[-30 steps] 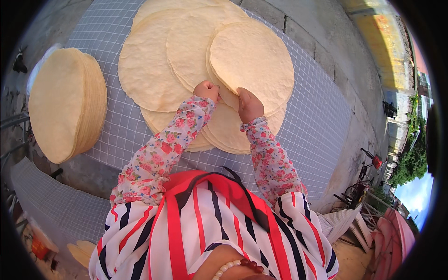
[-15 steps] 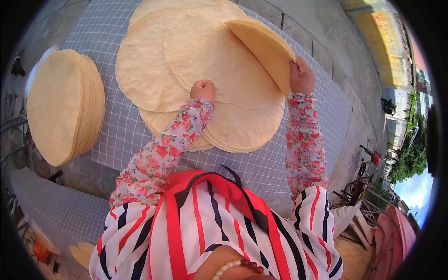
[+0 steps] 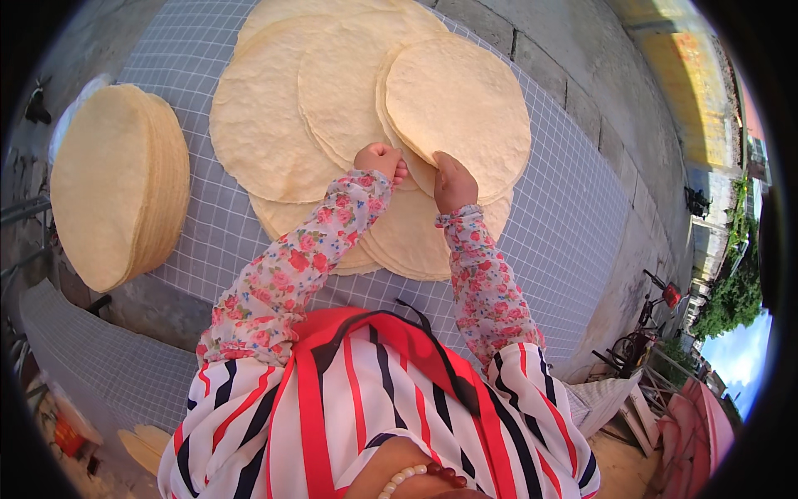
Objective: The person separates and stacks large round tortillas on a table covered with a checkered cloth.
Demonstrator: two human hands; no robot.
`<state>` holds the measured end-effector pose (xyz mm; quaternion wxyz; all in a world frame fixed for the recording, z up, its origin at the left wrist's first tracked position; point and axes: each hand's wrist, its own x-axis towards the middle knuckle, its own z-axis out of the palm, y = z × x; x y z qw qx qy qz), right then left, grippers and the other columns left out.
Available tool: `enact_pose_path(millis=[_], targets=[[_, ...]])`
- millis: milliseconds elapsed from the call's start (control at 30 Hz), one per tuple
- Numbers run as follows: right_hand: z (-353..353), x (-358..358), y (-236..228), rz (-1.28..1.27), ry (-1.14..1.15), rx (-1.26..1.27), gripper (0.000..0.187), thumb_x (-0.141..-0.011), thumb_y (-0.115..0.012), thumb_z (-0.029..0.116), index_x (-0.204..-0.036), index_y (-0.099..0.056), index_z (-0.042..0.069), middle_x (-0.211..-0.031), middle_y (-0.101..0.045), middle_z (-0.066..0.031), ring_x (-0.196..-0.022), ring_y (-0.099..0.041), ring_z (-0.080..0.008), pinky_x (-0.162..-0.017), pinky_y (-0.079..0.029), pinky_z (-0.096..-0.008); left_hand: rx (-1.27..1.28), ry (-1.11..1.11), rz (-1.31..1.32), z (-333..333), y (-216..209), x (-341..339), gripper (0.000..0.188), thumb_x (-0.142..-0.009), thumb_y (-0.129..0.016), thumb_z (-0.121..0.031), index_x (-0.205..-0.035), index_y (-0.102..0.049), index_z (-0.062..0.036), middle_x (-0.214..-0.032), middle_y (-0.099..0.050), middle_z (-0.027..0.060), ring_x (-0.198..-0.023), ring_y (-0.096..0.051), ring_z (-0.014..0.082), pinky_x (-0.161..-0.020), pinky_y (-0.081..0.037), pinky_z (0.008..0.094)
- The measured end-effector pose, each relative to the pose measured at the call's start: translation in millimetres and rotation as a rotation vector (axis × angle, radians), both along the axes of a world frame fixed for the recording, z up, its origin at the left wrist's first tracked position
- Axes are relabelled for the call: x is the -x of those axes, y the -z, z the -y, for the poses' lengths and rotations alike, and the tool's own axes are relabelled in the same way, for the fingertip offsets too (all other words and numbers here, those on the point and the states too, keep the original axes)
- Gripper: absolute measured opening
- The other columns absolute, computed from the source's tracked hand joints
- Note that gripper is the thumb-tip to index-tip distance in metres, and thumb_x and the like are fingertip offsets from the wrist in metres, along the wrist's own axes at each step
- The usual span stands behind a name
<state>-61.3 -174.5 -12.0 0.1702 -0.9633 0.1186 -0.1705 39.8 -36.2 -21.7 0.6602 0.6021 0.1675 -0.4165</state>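
Observation:
Large, thin, pale round flatbreads (image 3: 266, 116) lie overlapping in a wide spread on the table. My right hand (image 3: 455, 181) pinches the near edge of a smaller round flatbread (image 3: 459, 104), thumb on top; this piece lies flat over the right side of the spread. Close by on the left, my left hand (image 3: 381, 160) is closed, fingers curled, against the edges of the overlapping flatbreads. Whatever its fingertips hold, if anything, is hidden. Floral sleeves cover both my forearms.
A tall stack of round flatbreads (image 3: 112, 191) stands at the left. Grey checked cloth covers the table (image 3: 573, 208), and another checked surface (image 3: 108, 366) lies at lower left. Concrete paving (image 3: 573, 50) runs beyond the table; a bicycle (image 3: 640, 333) stands far right.
My right hand has moved left and nearer to me. The flatbread whose right edge was lifted and folded over now lies flat. My left hand has shifted slightly right.

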Motion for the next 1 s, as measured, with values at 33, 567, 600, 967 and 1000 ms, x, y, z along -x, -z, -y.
enact_pose_path(millis=[33, 567, 600, 967, 1000], targets=[[-7, 1, -2, 0.001, 0.017, -0.020, 0.024, -0.083, -0.059, 0.006, -0.106, -0.062, 0.009, -0.103, -0.067, -0.0118, -0.091, -0.065, -0.0318, -0.075, -0.054, -0.0395, -0.022, 0.025, 0.025, -1, -3, 0, 0.014, -0.089, -0.059, -0.015, -0.082, -0.058, -0.0030, -0.073, -0.064, 0.0066, -0.061, -0.062, 0.0126, -0.054, -0.054, 0.0260], [81, -41, -82, -0.042, 0.174, -0.142, 0.014, -0.091, -0.058, 0.020, -0.096, -0.062, 0.007, -0.075, -0.062, -0.0182, -0.070, -0.062, -0.0363, -0.062, -0.048, -0.0398, 0.056, -0.050, 0.126, 12, 27, 0, 0.019, -0.087, -0.061, -0.010, -0.103, -0.057, 0.0010, -0.086, -0.061, 0.0051, -0.073, -0.058, 0.0122, -0.058, -0.049, 0.0241], [113, -47, -110, 0.063, 0.169, -0.111, 0.015, -0.091, -0.059, 0.021, -0.096, -0.063, 0.007, -0.075, -0.063, -0.0172, -0.068, -0.063, -0.0341, -0.061, -0.048, -0.0386, 0.043, -0.083, 0.088, 11, 36, -5, 0.020, -0.087, -0.061, -0.009, -0.104, -0.057, 0.0009, -0.086, -0.060, 0.0046, -0.072, -0.057, 0.0119, -0.057, -0.048, 0.0239], [44, -33, -84, 0.069, -0.034, 0.079, 0.022, -0.085, -0.060, 0.006, -0.106, -0.062, 0.010, -0.099, -0.068, -0.0119, -0.083, -0.066, -0.0309, -0.068, -0.053, -0.0385, 0.246, -0.323, -0.226, 11, -6, -10, 0.017, -0.089, -0.057, -0.004, -0.105, -0.054, 0.0008, -0.094, -0.062, 0.0135, -0.078, -0.064, 0.0203, -0.064, -0.057, 0.0299], [36, -25, -55, 0.010, -0.038, 0.041, 0.021, -0.085, -0.058, 0.006, -0.105, -0.062, 0.010, -0.099, -0.068, -0.0115, -0.083, -0.066, -0.0316, -0.069, -0.053, -0.0400, 0.215, -0.215, -0.216, 11, -6, -10, 0.014, -0.089, -0.057, -0.006, -0.102, -0.055, 0.0001, -0.092, -0.062, 0.0123, -0.076, -0.064, 0.0192, -0.063, -0.057, 0.0289]])
